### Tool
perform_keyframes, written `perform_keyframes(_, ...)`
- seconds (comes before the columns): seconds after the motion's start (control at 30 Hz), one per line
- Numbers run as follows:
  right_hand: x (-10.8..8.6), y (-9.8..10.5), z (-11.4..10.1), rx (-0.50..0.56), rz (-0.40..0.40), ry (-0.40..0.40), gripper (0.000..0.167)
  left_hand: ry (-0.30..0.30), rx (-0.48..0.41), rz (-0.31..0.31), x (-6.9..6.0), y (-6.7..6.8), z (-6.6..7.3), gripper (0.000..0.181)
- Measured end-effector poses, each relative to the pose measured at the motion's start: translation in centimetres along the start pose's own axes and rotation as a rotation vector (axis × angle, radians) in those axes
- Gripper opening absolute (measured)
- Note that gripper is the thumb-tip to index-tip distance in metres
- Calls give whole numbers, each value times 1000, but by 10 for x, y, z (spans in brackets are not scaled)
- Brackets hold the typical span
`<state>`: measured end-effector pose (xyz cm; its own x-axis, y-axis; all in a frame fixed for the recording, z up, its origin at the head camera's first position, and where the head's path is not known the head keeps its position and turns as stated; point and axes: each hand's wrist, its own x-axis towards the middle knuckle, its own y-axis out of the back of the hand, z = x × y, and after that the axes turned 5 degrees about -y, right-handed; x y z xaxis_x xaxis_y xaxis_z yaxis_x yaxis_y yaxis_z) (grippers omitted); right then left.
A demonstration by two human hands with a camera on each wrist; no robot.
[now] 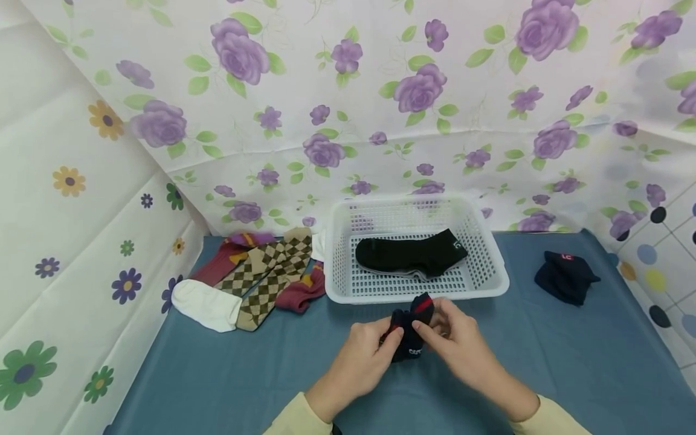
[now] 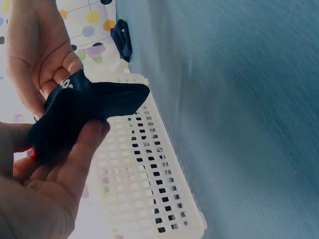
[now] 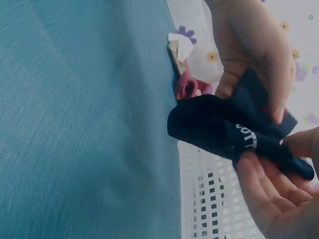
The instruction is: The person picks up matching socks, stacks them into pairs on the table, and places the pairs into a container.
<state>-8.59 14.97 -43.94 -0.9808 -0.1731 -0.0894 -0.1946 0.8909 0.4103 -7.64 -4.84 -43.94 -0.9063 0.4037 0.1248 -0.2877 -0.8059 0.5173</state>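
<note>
Both hands hold a dark navy sock point(image 1: 411, 333) with a red stripe and white lettering, just in front of the white basket. My left hand point(image 1: 363, 356) pinches its left side, thumb on top. On the other side my right hand point(image 1: 461, 345) grips the part with the red stripe between thumb and fingers. In the left wrist view the navy sock point(image 2: 75, 109) is bunched, with one end sticking out. White letters show on the sock point(image 3: 234, 127) in the right wrist view. Whether it is one sock or a pair I cannot tell.
A white plastic basket point(image 1: 418, 295) holds black socks point(image 1: 408, 254). To its left lie a white sock point(image 1: 206, 305), brown checkered socks point(image 1: 266, 287) and maroon socks point(image 1: 301, 293). Another bunched navy sock point(image 1: 567, 278) sits at the right on the blue cloth point(image 1: 261, 374).
</note>
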Motion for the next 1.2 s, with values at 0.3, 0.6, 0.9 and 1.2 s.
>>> perform_keyframes(0.3, -6, -6, -6, -50, 43, 12, 16, -91, 47, 176, 2, -5, 5, 21)
perform_keyframes(0.6, -6, -3, -7, -94, -21, 12, 30, -286, 29, 86, -4, -8, 1, 31)
perform_keyframes(0.9, -8, 20, -18, -380, -140, 328, 11, -265, 138, 64, 0, 2, 1, 68)
perform_keyframes(1.2, -16, 42, -57, -588, -27, 526, 10, -374, 277, 52, 7, 2, 7, 50)
